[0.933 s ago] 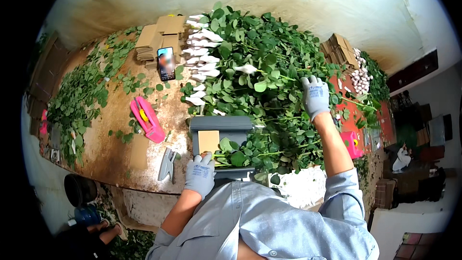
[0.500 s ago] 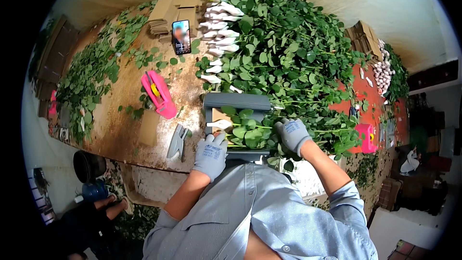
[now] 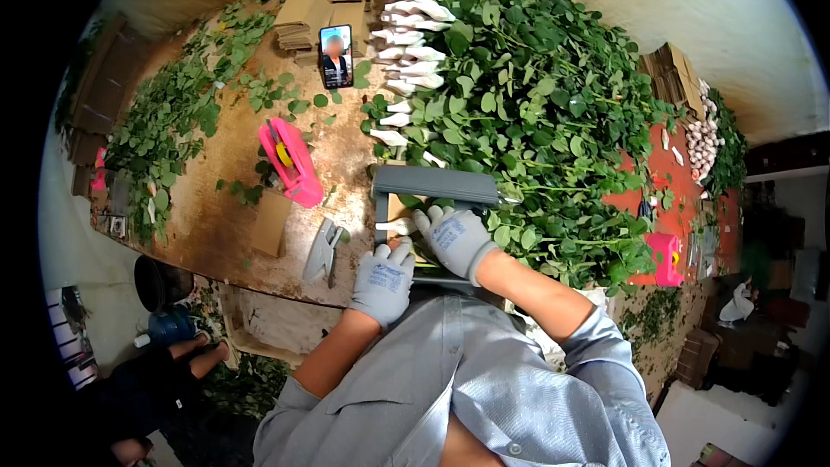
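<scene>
Both my hands wear grey gloves. My left hand (image 3: 381, 284) rests at the near left corner of a dark grey frame-like holder (image 3: 432, 180), its fingers stretched toward a rose bud in a white sleeve (image 3: 395, 227). This bud lies inside the holder, on cardboard. Over the bud's stem and leaves lies my right hand (image 3: 456, 240), its fingers bent and close to the bud; what is under them is hidden. Left of the holder lies a grey stapler-like hand tool (image 3: 322, 251). Beyond it stands a pink tape dispenser (image 3: 291, 163) with a yellow core.
A large heap of leafy rose stems (image 3: 536, 86) with white-sleeved buds fills the back and right. A phone (image 3: 335, 56) leans before stacked cardboard (image 3: 303, 22). Loose leaves (image 3: 164, 138) cover the left. Another pink dispenser (image 3: 667, 259) stands right. A person's legs (image 3: 194, 355) show lower left.
My right hand has moved left along the stem, from the holder's right side to over the leaves beside the bud. My left hand has stayed nearly in place. The view has shifted slightly.
</scene>
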A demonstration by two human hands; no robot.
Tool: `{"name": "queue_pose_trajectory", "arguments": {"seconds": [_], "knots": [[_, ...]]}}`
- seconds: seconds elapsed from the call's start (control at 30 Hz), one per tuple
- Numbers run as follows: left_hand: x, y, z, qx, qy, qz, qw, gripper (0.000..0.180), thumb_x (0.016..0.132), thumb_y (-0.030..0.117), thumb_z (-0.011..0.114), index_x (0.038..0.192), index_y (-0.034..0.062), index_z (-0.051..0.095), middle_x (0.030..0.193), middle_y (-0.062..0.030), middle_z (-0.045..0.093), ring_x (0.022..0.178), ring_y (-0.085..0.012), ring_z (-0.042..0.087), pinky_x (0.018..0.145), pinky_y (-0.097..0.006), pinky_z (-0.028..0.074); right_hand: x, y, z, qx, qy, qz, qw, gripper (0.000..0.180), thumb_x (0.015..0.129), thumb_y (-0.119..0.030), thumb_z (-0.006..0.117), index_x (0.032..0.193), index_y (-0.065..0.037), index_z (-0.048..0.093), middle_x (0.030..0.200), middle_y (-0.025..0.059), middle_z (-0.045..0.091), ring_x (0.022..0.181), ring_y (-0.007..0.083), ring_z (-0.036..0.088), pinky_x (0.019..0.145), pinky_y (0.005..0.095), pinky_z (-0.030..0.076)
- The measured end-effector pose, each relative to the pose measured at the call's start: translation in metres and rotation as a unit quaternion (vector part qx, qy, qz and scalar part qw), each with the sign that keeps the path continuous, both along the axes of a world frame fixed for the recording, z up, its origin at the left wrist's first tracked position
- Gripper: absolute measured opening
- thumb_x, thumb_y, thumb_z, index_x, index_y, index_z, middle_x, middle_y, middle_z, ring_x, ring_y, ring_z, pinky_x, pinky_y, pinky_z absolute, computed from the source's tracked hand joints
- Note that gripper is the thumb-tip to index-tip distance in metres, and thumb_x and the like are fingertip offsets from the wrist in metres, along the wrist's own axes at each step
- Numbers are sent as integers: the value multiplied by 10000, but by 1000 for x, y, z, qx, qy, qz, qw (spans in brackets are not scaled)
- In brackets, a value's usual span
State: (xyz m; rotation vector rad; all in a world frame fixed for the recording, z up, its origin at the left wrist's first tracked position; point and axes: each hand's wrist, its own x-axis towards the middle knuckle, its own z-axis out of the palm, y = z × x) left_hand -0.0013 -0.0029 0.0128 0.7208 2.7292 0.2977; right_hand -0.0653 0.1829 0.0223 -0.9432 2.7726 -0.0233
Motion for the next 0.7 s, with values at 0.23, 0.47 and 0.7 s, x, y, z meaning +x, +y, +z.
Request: {"name": "queue_pose_trajectory", "arguments": {"seconds": [0.23,0.47,0.7], "knots": [[-3,-7,6,11,-19,5,1000,434,801,256,706,1195,74,690,1363,-79,606,1078,-285,571,883,-439,457,-11,-9,-34,-58,-67,37,995,346,901,-198,603,1211,-47,572,1038,170,668,867,340,714,697,461,580],[-56,-43,-3,241,-52,18,969,408,896,311,685,1190,29,692,1239,-165,669,1167,-336,606,1007,-446,475,-19,-7,-29,-41,-121,39,991,343,915,-166,581,1234,-43,553,1068,191,672,905,357,711,728,470,581],[-79,-45,-35,-28,25,-44,998,211,900,326,647,954,128,699,985,-86,666,1019,-284,616,881,-431,490,-25,-6,-41,-45,-149,21,988,329,894,-168,634,1181,-29,550,1061,206,693,936,380,709,760,486,574]]}}
